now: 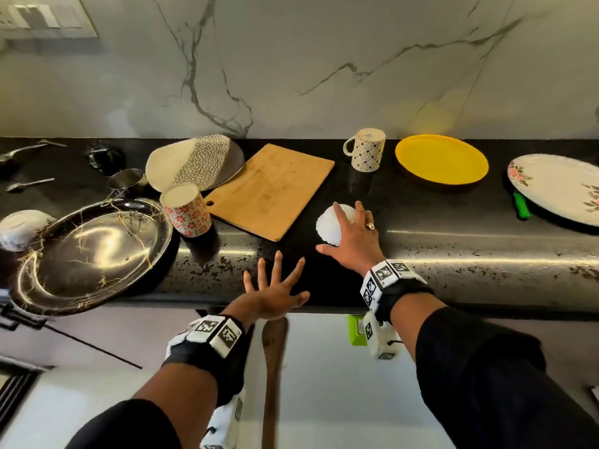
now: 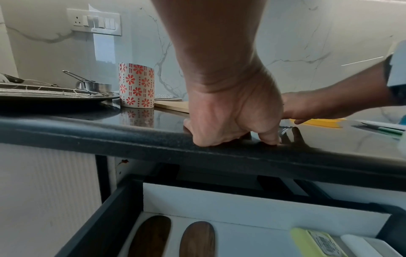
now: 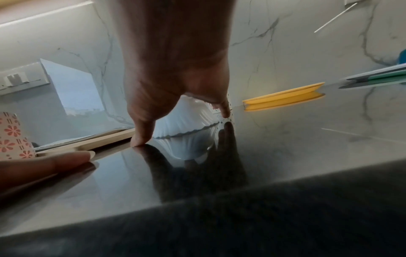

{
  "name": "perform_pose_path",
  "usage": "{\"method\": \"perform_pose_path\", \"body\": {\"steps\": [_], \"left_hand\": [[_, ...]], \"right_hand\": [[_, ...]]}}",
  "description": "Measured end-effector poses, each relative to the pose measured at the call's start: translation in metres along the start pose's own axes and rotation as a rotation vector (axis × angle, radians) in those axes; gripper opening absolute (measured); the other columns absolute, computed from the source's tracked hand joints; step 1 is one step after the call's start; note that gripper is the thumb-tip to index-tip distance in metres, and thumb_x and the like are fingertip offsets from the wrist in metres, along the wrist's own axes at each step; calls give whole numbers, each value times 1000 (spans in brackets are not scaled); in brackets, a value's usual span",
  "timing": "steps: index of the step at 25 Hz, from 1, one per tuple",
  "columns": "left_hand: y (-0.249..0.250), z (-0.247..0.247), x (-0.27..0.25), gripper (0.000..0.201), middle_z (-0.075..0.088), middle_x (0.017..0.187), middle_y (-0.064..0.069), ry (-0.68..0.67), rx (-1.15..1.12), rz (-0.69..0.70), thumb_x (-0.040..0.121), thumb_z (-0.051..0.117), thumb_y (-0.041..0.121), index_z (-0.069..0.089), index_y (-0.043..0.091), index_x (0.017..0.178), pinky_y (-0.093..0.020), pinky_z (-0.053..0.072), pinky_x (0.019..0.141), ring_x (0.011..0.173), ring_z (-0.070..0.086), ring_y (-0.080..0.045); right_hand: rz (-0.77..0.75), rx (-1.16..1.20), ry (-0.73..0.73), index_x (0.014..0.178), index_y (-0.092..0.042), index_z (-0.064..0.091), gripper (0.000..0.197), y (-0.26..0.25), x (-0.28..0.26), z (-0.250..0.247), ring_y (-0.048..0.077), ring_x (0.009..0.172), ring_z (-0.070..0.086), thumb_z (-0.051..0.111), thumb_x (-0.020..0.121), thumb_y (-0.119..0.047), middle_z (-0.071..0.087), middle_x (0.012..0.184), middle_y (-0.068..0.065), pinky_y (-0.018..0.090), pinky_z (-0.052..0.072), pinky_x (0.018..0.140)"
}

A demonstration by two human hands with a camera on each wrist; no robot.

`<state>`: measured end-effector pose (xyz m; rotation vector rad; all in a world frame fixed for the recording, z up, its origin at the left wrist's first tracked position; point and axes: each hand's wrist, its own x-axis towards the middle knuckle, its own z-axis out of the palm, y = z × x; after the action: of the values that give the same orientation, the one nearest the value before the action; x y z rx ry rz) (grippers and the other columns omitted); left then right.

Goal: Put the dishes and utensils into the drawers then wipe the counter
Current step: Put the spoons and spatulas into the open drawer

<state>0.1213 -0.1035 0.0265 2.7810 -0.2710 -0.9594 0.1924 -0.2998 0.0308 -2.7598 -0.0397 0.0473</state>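
A small white scalloped bowl [image 1: 326, 225] [image 3: 182, 120] stands upside down near the front of the black counter [image 1: 453, 218]. My right hand [image 1: 351, 236] [image 3: 175, 83] cups it from above, with the thumb and fingers down around its rim and their tips touching the counter. My left hand [image 1: 275, 288] [image 2: 230, 120] lies flat with its fingers spread on the counter's rounded front edge and holds nothing. Below the hands a white-lined drawer [image 1: 324, 377] [image 2: 98, 217] stands pulled out. It holds wooden utensils [image 1: 274, 351] [image 2: 151, 234] and a green item [image 1: 356, 330].
On the counter, left to right, are a black and gold plate [image 1: 90, 251], a red-flowered cup [image 1: 186, 210], an oval patterned plate [image 1: 194, 160], a cutting board [image 1: 269, 189], a patterned mug [image 1: 366, 150], a yellow plate [image 1: 440, 158] and a floral plate [image 1: 560, 186]. Spoons [image 1: 29, 184] lie far left.
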Motion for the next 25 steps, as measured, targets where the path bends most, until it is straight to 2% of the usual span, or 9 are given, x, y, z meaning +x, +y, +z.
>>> {"method": "perform_pose_path", "body": {"steps": [2,4,7,10,14,17,19,22,25], "left_hand": [[1,0,-3,68,-44,150,1,-11,-16,5,97,26,63,-25,54,142,-61,-18,110,138,-37,-35],[2,-1,-5,70,-44,150,1,-27,-19,14,97,28,63,-24,54,143,-60,-18,110,138,-37,-35],[-1,-3,-5,74,-45,149,2,-47,-46,23,96,32,64,-24,55,142,-61,-19,109,137,-38,-35],[-4,-1,-3,93,-47,146,4,-51,-100,47,86,50,69,-25,57,141,-60,-24,106,133,-43,-32],[-4,0,-3,114,-48,146,2,-33,-105,60,76,69,64,-26,57,140,-61,-25,106,131,-45,-32],[-5,2,-2,125,-48,146,1,-26,-67,54,69,76,62,-28,57,139,-62,-25,105,131,-45,-34],[-4,4,-2,132,-48,147,0,-18,-38,51,63,79,64,-29,57,139,-61,-25,105,132,-44,-36],[-2,9,-3,133,-47,148,0,26,-31,29,58,75,74,-28,56,140,-62,-23,106,134,-42,-36],[5,33,-6,116,-34,157,-3,274,58,21,65,42,93,-24,45,147,-63,-18,111,143,-30,-37]], "right_hand": [[52,15,24,151,-32,16,105,0,15,5,44,137,25,76,69,-60,17,149,14,53,35,108],[107,62,58,145,-26,28,104,-1,22,5,42,126,40,81,62,-58,27,139,12,47,44,99],[138,150,0,140,-18,29,101,-3,28,3,43,125,41,86,62,-49,32,137,17,47,44,98],[115,150,3,137,-14,31,102,-5,25,-1,41,123,45,89,59,-44,39,134,16,47,45,97],[-46,83,99,131,-17,35,98,-8,1,-4,37,119,44,91,54,-40,37,128,10,52,50,91],[-95,85,148,131,-21,36,99,-6,-20,-7,31,117,42,92,52,-40,36,126,5,48,53,88],[-77,203,203,132,-25,39,99,-3,-38,-11,26,115,45,92,50,-42,39,125,3,43,52,90],[-46,535,295,133,-28,44,97,3,-87,-19,13,111,46,92,50,-45,44,125,-3,23,46,89],[-48,688,280,131,-27,48,96,17,-152,-24,8,111,50,94,48,-47,50,126,-6,20,49,87]]}}
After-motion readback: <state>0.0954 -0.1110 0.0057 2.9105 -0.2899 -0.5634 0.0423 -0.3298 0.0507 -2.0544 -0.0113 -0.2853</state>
